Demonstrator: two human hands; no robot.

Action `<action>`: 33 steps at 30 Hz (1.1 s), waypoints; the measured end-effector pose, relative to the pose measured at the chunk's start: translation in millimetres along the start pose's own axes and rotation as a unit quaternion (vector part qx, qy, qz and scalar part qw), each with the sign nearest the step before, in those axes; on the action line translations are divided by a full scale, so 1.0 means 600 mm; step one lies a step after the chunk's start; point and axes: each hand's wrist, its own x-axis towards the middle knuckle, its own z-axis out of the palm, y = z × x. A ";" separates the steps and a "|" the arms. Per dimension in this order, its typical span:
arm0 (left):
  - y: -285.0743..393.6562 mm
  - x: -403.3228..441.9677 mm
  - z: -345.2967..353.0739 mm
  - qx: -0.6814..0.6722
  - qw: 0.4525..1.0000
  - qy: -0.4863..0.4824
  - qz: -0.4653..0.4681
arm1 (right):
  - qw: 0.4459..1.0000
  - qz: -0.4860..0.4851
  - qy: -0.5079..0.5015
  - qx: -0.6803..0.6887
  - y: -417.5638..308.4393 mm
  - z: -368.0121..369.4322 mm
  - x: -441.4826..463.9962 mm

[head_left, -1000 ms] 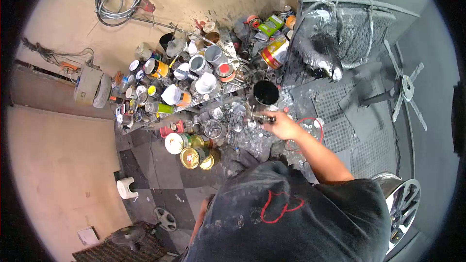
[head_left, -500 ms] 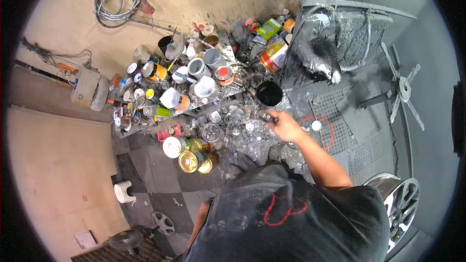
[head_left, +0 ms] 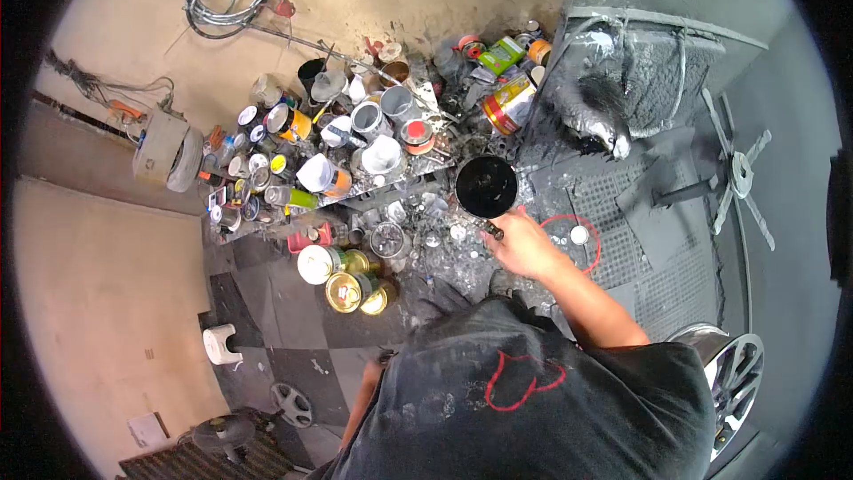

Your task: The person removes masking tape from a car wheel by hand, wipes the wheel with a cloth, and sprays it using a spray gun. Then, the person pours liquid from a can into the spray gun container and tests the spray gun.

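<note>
My right hand (head_left: 524, 245) is closed around a small dark metallic tool (head_left: 493, 230), whose shape is mostly hidden by the fingers. Directly beyond the fingertips is a round black pot (head_left: 486, 186) with a dark, glossy inside; whether the hand or tool bears it cannot be made out. Part of my left arm shows beside the dark shirt (head_left: 551, 391), but the left hand is hidden. Left of the pot, a cluttered bench holds a white-lined cup (head_left: 381, 155), a grey cup (head_left: 400, 104) and a red-topped can (head_left: 416, 132).
Gold-lidded cans (head_left: 344, 292) stand on the floor beside a red tray (head_left: 308, 238). A yellow-red can (head_left: 509, 105) lies beyond the pot. At the right are a four-armed stand (head_left: 740, 175) and a spoked wheel (head_left: 736, 387). A white stool (head_left: 221, 344) is at left.
The right hand has moved slightly right and toward my body. The black pot looks larger and lower in view, against the fingers. The camera view has shifted slightly.
</note>
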 end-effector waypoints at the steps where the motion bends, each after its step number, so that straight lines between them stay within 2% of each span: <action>1: 0.005 -0.005 0.004 -0.048 0.999 0.005 0.006 | 1.000 -0.006 0.010 -0.010 -0.008 -0.007 0.003; 5: -0.052 0.039 -0.003 0.007 1.000 -0.004 0.003 | 0.998 -0.022 0.051 -0.037 -0.005 -0.002 0.010; 9: -0.082 0.052 -0.001 0.059 0.998 -0.023 0.013 | 0.998 -0.018 0.035 -0.042 -0.007 -0.006 0.013; 11: -0.101 0.058 0.002 0.077 0.996 -0.036 0.023 | 0.996 -0.043 0.080 -0.017 0.007 0.004 0.014; 15: -0.173 0.100 0.003 0.130 0.983 -0.087 0.099 | 0.996 -0.049 0.074 -0.015 0.002 -0.008 0.009; 17: -0.173 0.105 -0.002 0.099 0.980 -0.113 0.130 | 0.997 -0.019 0.060 -0.036 -0.002 -0.020 0.003; 18: -0.173 0.100 -0.001 0.105 0.985 -0.089 0.101 | 0.997 -0.013 0.064 -0.043 0.003 -0.029 0.001; 20: -0.108 0.072 -0.004 0.085 0.993 -0.057 0.052 | 0.994 0.093 0.054 0.004 0.018 -0.062 -0.009; 22: -0.075 0.064 -0.004 0.078 0.995 -0.051 0.044 | 0.981 0.091 0.169 0.021 0.026 -0.111 -0.031; 26: -0.057 0.073 0.002 0.080 0.995 -0.053 0.039 | 0.932 0.224 0.280 0.041 0.065 -0.240 -0.078; 28: -0.058 0.081 0.008 0.085 0.994 -0.059 0.039 | 0.908 0.227 0.351 0.027 0.089 -0.294 -0.098; 29: -0.057 0.086 0.011 0.087 0.993 -0.061 0.041 | 0.887 0.273 0.369 0.055 0.064 -0.317 -0.103; 30: -0.056 0.091 0.011 0.091 0.993 -0.063 0.042 | 0.891 0.246 0.381 0.031 0.095 -0.338 -0.119; 33: -0.037 0.098 0.010 0.096 0.992 -0.068 0.053 | 0.862 0.281 0.419 0.036 0.109 -0.374 -0.149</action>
